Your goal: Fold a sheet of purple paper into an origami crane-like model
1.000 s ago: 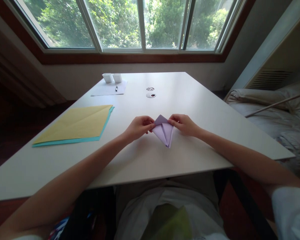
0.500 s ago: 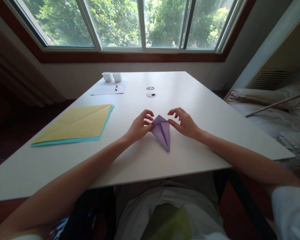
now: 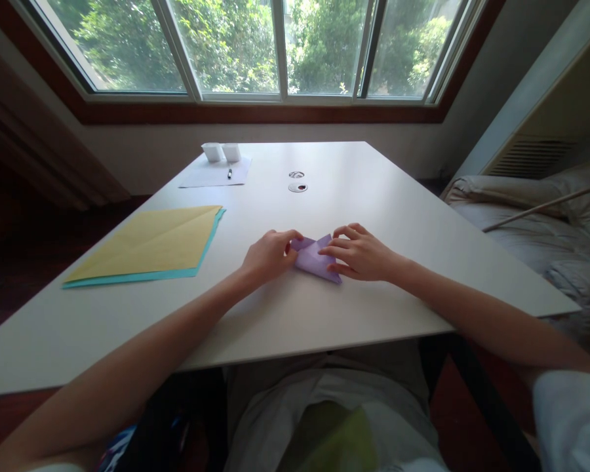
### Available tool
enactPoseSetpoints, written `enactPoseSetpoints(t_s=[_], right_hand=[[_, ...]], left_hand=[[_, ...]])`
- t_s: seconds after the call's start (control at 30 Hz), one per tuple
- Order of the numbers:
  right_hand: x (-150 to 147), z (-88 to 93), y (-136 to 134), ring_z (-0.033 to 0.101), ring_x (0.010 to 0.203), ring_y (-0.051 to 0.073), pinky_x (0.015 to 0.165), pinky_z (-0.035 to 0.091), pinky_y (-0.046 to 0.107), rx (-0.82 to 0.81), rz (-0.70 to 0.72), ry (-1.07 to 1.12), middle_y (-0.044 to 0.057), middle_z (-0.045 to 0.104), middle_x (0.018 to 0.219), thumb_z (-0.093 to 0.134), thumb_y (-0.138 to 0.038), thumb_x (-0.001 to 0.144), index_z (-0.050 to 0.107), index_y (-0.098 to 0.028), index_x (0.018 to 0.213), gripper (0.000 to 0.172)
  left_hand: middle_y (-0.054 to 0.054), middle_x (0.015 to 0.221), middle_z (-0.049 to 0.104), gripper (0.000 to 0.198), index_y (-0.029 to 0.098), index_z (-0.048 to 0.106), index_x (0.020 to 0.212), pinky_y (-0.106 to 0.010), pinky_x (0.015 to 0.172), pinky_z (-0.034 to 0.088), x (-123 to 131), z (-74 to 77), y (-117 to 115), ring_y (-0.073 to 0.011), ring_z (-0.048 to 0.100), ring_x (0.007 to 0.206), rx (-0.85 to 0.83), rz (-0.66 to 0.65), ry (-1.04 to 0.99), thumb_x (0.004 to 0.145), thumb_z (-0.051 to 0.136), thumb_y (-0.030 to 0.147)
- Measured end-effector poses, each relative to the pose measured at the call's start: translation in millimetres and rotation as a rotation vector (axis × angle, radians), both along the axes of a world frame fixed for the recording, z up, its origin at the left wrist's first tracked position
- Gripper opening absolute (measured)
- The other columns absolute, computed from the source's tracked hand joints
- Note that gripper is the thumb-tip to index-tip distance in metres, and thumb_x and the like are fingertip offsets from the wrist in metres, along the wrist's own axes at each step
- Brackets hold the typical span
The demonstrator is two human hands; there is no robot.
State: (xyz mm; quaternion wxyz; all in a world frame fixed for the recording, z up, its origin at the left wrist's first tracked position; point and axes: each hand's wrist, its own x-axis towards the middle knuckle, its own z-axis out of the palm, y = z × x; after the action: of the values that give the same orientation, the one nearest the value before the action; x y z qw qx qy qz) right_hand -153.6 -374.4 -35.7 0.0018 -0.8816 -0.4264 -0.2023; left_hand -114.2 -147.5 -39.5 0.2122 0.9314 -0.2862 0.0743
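Note:
A piece of folded purple paper (image 3: 313,261) lies near the front of the white table, between my two hands. Its left corner is pinched between the thumb and fingers of my left hand (image 3: 271,254). My right hand (image 3: 361,252) rests on the paper's right side, fingers bent and a little apart, fingertips touching it. Part of the right edge is hidden under those fingers. Two pointed flaps stand up along the paper's far edge.
On the left of the white table (image 3: 398,216) lies a yellow sheet (image 3: 147,239) over a turquoise sheet (image 3: 132,279). Farther back, two small white containers (image 3: 222,153) and a marker (image 3: 229,174) sit on white paper (image 3: 201,176). Round metal grommets (image 3: 297,187) are set in the tabletop.
The purple paper has gone from a kite shape pointing toward me to a wider, shorter shape. My right hand has come down onto its right side; the left still pinches its left side.

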Motion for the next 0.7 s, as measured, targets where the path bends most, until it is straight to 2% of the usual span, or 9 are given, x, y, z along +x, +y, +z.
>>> enactPoseSetpoints(t_s=[0.07,0.2,0.27,0.33,0.4,0.47,0.57,0.7], right_hand=[[1.7,-0.3,-2.2,0.047,0.102,0.026,0.087,0.029,0.04,-0.009,-0.04,0.026,0.009,0.067,0.098,0.041,-0.04,0.09,0.063,-0.018,0.106,0.035],[6.4,-1.4,-6.4,0.049,0.098,0.024,0.084,0.034,0.038,0.0,-0.051,0.145,0.008,0.066,0.094,0.039,-0.031,0.091,0.065,-0.022,0.104,0.03],[9.4,-2.4,-9.6,0.052,0.094,0.021,0.082,0.038,0.035,0.014,-0.027,0.227,0.009,0.064,0.096,0.041,-0.026,0.09,0.062,-0.022,0.11,0.029],[12.0,-3.5,-13.2,0.055,0.091,0.019,0.081,0.041,0.033,0.021,-0.003,0.298,0.01,0.06,0.103,0.043,-0.023,0.089,0.057,-0.021,0.117,0.032],[13.9,-4.6,-16.5,0.057,0.089,0.018,0.079,0.044,0.032,0.019,0.002,0.335,0.011,0.057,0.109,0.043,-0.023,0.088,0.053,-0.021,0.123,0.036],[15.1,-5.5,-18.6,0.058,0.09,0.018,0.079,0.045,0.032,0.01,-0.01,0.342,0.011,0.056,0.112,0.043,-0.025,0.088,0.05,-0.022,0.125,0.038],[16.1,-5.9,-19.5,0.056,0.098,0.022,0.084,0.044,0.036,0.0,-0.044,0.317,0.012,0.054,0.119,0.045,-0.031,0.087,0.052,-0.02,0.123,0.038],[16.0,-3.2,-19.6,0.054,0.104,0.025,0.087,0.042,0.041,-0.003,-0.067,0.299,0.013,0.056,0.121,0.048,-0.042,0.085,0.055,-0.018,0.119,0.042]], left_hand=[[-0.001,0.076,0.061,0.031,0.028,0.063,0.1,-0.029,0.068,0.044,1.0,-0.7,1.3,-0.0205,0.053,0.084,0.081,-0.003,0.0,0.075,0.047,0.019],[-0.006,0.095,0.057,0.031,0.027,0.066,0.103,-0.036,0.08,0.044,4.5,-3.8,3.9,-0.0234,0.049,0.094,0.144,-0.042,-0.072,0.078,0.049,0.02],[-0.007,0.105,0.055,0.031,0.028,0.067,0.102,-0.039,0.085,0.041,7.0,-4.5,5.3,-0.0248,0.045,0.102,0.127,-0.141,-0.144,0.079,0.049,0.017],[-0.005,0.111,0.056,0.033,0.029,0.067,0.099,-0.04,0.088,0.038,8.4,-3.3,6.2,-0.0243,0.044,0.106,0.094,-0.307,-0.166,0.079,0.047,0.011],[-0.004,0.105,0.061,0.036,0.028,0.067,0.096,-0.038,0.089,0.037,7.6,0.6,6.7,-0.0211,0.048,0.103,0.058,-0.459,-0.105,0.079,0.043,0.007],[-0.002,0.094,0.065,0.035,0.025,0.065,0.094,-0.033,0.088,0.037,5.0,6.3,7.5,-0.0172,0.055,0.093,0.023,-0.543,-0.013,0.078,0.041,0.005],[-0.001,0.088,0.066,0.029,0.022,0.061,0.097,-0.032,0.088,0.035,0.9,15.0,10.1,-0.0146,0.059,0.081,-0.017,-0.537,0.049,0.077,0.044,0.01],[-0.001,0.08,0.066,0.026,0.022,0.061,0.103,-0.033,0.089,0.034,3.4,18.1,15.0,-0.0153,0.061,0.075,-0.006,-0.501,0.049,0.079,0.054,0.028]])
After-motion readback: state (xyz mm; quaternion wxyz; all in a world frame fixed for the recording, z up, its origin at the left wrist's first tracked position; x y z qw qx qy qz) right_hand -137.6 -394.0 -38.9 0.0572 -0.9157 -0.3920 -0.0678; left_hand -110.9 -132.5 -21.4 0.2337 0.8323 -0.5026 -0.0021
